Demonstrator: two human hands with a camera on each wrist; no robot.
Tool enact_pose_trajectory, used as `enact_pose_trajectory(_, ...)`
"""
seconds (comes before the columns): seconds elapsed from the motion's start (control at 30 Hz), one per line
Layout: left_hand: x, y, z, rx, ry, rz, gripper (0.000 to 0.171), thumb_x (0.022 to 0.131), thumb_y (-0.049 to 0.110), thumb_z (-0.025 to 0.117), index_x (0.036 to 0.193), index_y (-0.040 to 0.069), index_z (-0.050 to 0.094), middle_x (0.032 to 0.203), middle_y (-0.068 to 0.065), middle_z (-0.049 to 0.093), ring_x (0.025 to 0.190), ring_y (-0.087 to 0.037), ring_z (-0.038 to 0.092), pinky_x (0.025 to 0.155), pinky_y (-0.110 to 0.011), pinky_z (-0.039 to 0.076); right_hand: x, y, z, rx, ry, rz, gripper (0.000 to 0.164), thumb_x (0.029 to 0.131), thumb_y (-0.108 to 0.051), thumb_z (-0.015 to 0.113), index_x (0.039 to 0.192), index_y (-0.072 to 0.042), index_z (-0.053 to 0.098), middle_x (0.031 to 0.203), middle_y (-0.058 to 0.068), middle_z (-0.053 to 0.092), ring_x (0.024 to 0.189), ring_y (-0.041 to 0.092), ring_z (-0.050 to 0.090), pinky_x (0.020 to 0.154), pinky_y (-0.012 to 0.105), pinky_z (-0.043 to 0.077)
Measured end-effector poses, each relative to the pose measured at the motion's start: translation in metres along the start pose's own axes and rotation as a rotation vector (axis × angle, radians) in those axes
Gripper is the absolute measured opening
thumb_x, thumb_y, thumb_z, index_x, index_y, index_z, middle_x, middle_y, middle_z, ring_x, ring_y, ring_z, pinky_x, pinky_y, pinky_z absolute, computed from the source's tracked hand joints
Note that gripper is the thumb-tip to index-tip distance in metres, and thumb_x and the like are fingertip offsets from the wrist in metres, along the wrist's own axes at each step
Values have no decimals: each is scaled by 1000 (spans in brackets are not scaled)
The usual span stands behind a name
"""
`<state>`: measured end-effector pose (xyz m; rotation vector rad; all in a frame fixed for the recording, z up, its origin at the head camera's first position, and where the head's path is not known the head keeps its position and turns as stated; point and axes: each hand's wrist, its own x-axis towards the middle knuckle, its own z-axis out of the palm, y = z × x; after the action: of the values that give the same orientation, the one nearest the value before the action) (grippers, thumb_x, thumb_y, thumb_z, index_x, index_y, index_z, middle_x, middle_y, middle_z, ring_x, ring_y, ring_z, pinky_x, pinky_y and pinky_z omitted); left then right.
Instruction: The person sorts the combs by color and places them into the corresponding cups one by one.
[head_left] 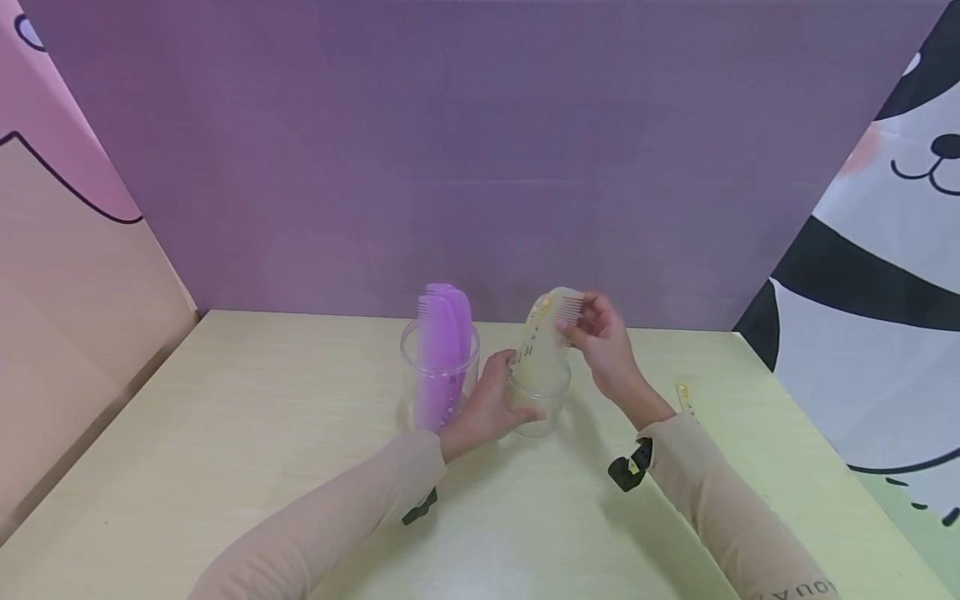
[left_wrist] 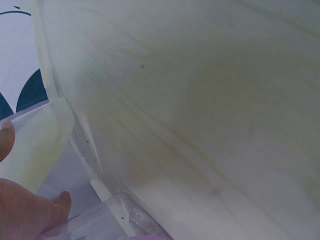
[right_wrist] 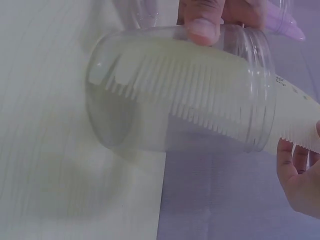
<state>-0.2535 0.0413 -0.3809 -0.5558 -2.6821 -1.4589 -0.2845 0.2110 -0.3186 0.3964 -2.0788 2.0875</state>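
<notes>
Pale yellow combs [head_left: 534,360] stand in a clear plastic jar [head_left: 545,414], their upper ends above its rim. My left hand [head_left: 489,406] holds this jar around its side, the thumb across the front. At the top right, my right hand [head_left: 606,348] pinches a pale yellow comb by its toothed edge. The right wrist view shows a comb's teeth [right_wrist: 200,100] through the jar wall, with the left thumb [right_wrist: 203,31] pressed on the side. In the left wrist view, part of the left hand [left_wrist: 30,210] shows; its hold is partly cut off.
Left of the hands, a second clear container [head_left: 409,375] holds several purple combs [head_left: 444,350]. A yellow patterned comb [head_left: 684,396] lies at the right, partly behind the right sleeve. A purple panel [head_left: 480,167] rises behind the pale table [head_left: 262,400].
</notes>
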Motion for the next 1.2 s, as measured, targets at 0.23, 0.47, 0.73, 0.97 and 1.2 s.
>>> enact_pose_trajectory(0.23, 0, -1, 0, -3, -10, 9, 90, 71, 22, 78, 139, 7, 22, 136, -10, 37, 126, -21, 39, 109, -36, 32, -1, 1, 0, -49, 8, 22, 29, 84, 2, 59, 102, -17, 48, 97, -12, 57, 87, 4, 56, 69, 19, 53)
enact_pose_trajectory(0.47, 0, -1, 0, 9, -13, -2, 90, 71, 23, 78, 139, 7, 21, 137, -10, 37, 128, -21, 38, 109, -36, 32, 0, 6, -1, -88, 33, 27, 30, 84, 1, 61, 107, -12, 48, 97, -11, 55, 85, 5, 54, 69, 18, 53)
enact_pose_trajectory(0.73, 0, -1, -1, -1, -10, 3, 90, 71, 23, 78, 139, 7, 21, 137, -10, 36, 128, -21, 38, 109, -36, 32, 3, 9, -1, -141, 60, 25, 30, 85, 1, 59, 111, -7, 46, 93, -9, 53, 81, 5, 52, 65, 17, 53)
enact_pose_trajectory(0.97, 0, 0, -1, 2, -12, 12, 89, 72, 22, 78, 139, 6, 21, 137, -10, 36, 128, -21, 38, 109, -36, 32, 3, 11, 1, -141, 95, 13, 41, 84, 3, 59, 120, 2, 41, 91, -8, 51, 75, 2, 52, 61, 16, 52)
enact_pose_trajectory(1.2, -1, 1, -1, 0, -16, 12, 90, 71, 22, 78, 139, 7, 21, 137, -10, 37, 128, -21, 38, 109, -36, 32, 3, 13, 4, -137, 131, -3, 52, 82, 6, 61, 127, -5, 39, 91, -3, 51, 74, 3, 53, 60, 17, 54)
